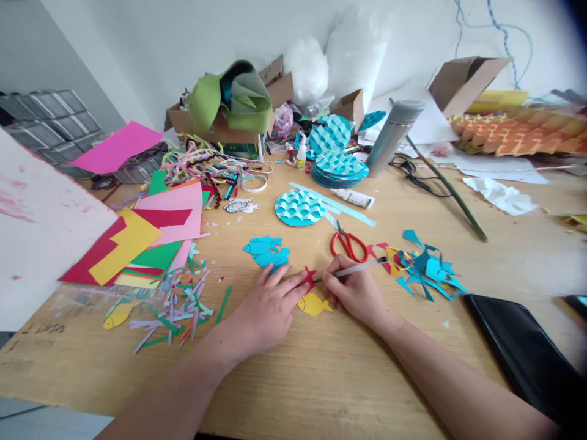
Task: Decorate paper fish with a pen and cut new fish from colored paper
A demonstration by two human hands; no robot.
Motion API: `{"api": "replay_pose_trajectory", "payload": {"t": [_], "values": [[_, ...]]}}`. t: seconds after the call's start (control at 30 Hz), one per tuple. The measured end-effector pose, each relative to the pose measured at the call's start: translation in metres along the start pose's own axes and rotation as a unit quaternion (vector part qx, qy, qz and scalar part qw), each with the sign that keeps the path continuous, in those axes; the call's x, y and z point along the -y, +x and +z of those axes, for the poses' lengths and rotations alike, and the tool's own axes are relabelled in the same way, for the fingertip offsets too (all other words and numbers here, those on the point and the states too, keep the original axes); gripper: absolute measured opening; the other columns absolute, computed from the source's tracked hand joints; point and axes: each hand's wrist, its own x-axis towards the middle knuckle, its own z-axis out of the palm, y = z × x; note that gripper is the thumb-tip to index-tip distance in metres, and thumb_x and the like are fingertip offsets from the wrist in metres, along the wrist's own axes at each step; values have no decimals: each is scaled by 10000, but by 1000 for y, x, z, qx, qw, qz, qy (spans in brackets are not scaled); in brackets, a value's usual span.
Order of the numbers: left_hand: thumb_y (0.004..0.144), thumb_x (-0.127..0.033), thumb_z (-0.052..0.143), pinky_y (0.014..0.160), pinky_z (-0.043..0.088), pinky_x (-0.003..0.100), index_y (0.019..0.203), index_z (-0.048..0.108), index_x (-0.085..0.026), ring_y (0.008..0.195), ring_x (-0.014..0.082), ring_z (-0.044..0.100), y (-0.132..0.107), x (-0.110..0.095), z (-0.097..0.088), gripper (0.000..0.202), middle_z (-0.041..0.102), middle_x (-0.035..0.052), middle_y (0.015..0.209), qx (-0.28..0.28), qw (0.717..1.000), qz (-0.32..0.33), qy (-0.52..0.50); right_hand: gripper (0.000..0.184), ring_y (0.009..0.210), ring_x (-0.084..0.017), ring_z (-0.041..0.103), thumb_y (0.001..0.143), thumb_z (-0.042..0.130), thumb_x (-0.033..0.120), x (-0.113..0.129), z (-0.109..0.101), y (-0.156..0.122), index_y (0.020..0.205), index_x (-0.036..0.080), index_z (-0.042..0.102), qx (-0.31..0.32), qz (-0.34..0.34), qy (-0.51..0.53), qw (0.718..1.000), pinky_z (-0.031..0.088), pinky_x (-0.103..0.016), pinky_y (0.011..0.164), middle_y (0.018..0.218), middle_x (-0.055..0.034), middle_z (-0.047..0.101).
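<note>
**Thin, light and easily creased**

In the head view, with the red-handled scissors [349, 244] as landmark: near-left of the scissors, flat on the counter [339, 373], a small red paper piece [310, 278]. Pinned there under the outstretched fingertips of the left hand [268, 308], pressing flat, not clenched. Just on the near side of the scissors, the right hand [355, 293], closed around a pen [360, 267], tip pointed at the red paper piece. Partly covered by fingers, so full outline and pen contact hard to tell. Also near-left of the scissors, a yellow paper fish [314, 304]; to their left, a blue paper fish [263, 247]; to their right, blue paper scraps [433, 269].

Probably almost weightless, bendy yet stiff enough to stay flat, apt to skid under a pen stroke, weakest at narrow points. Best pressed across the broad part; for lifting, best pinched gently at an edge, clear of the points.
</note>
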Motion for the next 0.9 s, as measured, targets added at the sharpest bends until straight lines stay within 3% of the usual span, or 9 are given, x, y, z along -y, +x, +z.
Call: {"api": "replay_pose_trajectory", "payload": {"t": [0.9], "values": [[800, -67, 424, 1173, 171, 494, 1458, 379, -200, 1442, 256, 211, -1, 2, 3, 672, 405, 20, 1522, -14, 1000, 6, 6, 208, 331, -98, 478, 739, 612, 327, 2, 0, -1, 677, 233, 437, 14, 2, 2, 1000, 350, -185, 314, 441, 62, 511]]}}
